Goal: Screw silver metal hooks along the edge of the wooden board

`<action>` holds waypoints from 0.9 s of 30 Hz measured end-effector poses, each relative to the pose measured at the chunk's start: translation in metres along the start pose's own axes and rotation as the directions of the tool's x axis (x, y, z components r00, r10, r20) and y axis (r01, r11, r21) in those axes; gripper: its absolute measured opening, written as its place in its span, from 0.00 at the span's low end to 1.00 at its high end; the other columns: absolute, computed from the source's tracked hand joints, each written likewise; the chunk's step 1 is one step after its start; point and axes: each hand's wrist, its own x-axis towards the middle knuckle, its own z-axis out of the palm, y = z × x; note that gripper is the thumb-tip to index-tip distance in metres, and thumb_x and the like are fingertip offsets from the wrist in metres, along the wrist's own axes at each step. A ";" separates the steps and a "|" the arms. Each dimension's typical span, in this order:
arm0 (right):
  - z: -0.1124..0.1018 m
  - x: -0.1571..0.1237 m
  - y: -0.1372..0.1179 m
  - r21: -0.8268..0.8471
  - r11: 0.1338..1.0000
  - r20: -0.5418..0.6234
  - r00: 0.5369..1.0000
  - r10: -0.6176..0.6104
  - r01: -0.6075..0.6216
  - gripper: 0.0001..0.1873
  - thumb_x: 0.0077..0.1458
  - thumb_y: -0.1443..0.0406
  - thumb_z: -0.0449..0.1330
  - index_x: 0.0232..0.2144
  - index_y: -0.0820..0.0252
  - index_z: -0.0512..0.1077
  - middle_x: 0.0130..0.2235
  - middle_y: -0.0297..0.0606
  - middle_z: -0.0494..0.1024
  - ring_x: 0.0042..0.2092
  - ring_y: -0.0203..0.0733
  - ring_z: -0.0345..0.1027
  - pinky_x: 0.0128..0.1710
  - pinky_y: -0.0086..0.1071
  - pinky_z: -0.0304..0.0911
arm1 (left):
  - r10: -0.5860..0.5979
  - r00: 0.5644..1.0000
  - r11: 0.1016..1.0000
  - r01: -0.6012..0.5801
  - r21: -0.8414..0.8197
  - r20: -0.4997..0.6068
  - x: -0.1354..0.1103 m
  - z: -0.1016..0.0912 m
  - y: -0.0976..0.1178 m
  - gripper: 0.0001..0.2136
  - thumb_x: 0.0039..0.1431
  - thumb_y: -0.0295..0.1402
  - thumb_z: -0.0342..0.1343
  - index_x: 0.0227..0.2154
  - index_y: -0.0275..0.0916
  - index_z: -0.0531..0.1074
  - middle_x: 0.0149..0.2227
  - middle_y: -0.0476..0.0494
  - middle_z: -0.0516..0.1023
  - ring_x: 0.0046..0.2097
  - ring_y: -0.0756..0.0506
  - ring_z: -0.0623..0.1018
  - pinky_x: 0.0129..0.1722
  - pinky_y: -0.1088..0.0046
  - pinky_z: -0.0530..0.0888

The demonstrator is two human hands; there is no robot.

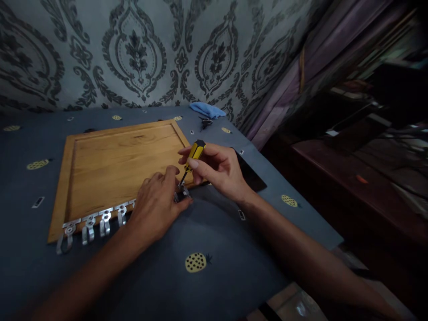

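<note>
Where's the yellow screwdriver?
Just left of the middle of the head view: the right hand holds the yellow screwdriver tip-down at the near edge of the wooden panel, beside the left hand.

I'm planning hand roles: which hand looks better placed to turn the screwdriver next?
Probably the right hand: it grips the screwdriver by its handle, tip pointing down at the hook rail. The left hand is at the rail, beside the tip.

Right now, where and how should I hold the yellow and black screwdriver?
Probably by its thick handle, coming from the right, where the right grip holds the screwdriver. The handle leans up and rightward, while the thin shaft points down at the metal piece beside the left grip.
</note>
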 end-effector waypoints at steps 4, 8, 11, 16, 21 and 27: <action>0.000 0.000 0.000 0.014 1.000 -0.004 1.000 -0.009 0.009 0.18 0.54 0.57 0.70 0.42 0.63 0.80 0.24 0.29 0.74 0.21 0.28 0.65 0.21 0.23 0.66 | -0.001 1.000 1.000 0.001 0.021 0.011 0.000 -0.001 0.001 0.21 0.60 0.37 0.63 0.51 0.38 0.61 0.47 0.38 0.78 0.51 0.33 0.77 0.48 0.54 0.72; 0.001 0.002 0.001 0.043 0.999 -0.046 0.999 -0.013 0.015 0.17 0.48 0.58 0.74 0.35 0.63 0.79 0.25 0.29 0.75 0.20 0.28 0.65 0.18 0.23 0.66 | -0.002 1.000 0.999 0.002 0.038 0.000 0.000 0.000 0.001 0.20 0.60 0.37 0.62 0.50 0.39 0.61 0.46 0.38 0.78 0.50 0.32 0.77 0.48 0.54 0.72; 0.002 0.002 0.001 0.047 0.998 -0.058 0.998 -0.029 0.032 0.17 0.45 0.58 0.75 0.30 0.63 0.76 0.24 0.28 0.73 0.20 0.29 0.66 0.18 0.23 0.66 | -0.012 1.000 0.999 0.011 0.040 0.015 0.000 0.000 0.002 0.19 0.60 0.37 0.62 0.48 0.39 0.61 0.46 0.37 0.79 0.50 0.32 0.77 0.47 0.53 0.72; 0.003 0.003 0.002 0.019 0.998 -0.097 0.993 -0.059 0.061 0.21 0.44 0.55 0.76 0.25 0.61 0.70 0.24 0.27 0.72 0.20 0.28 0.64 0.17 0.23 0.64 | -0.004 1.000 1.000 0.004 0.029 0.013 0.001 0.001 0.001 0.20 0.60 0.37 0.63 0.48 0.39 0.61 0.46 0.38 0.79 0.50 0.32 0.77 0.48 0.53 0.72; 0.006 0.004 0.005 -0.014 0.996 -0.144 0.985 -0.094 0.093 0.23 0.44 0.52 0.76 0.26 0.59 0.68 0.24 0.26 0.70 0.20 0.28 0.63 0.16 0.23 0.63 | 0.011 1.000 1.000 -0.011 0.013 -0.018 0.000 0.003 -0.001 0.23 0.59 0.37 0.64 0.52 0.39 0.60 0.47 0.40 0.79 0.50 0.32 0.77 0.49 0.52 0.72; 0.007 0.004 0.002 -0.047 0.984 -0.267 0.947 -0.180 0.174 0.22 0.47 0.52 0.74 0.26 0.57 0.67 0.24 0.25 0.67 0.19 0.27 0.61 0.15 0.24 0.61 | -0.019 1.000 1.000 0.019 0.017 0.016 0.000 0.000 0.001 0.22 0.59 0.36 0.64 0.52 0.39 0.61 0.47 0.40 0.79 0.51 0.33 0.77 0.50 0.52 0.72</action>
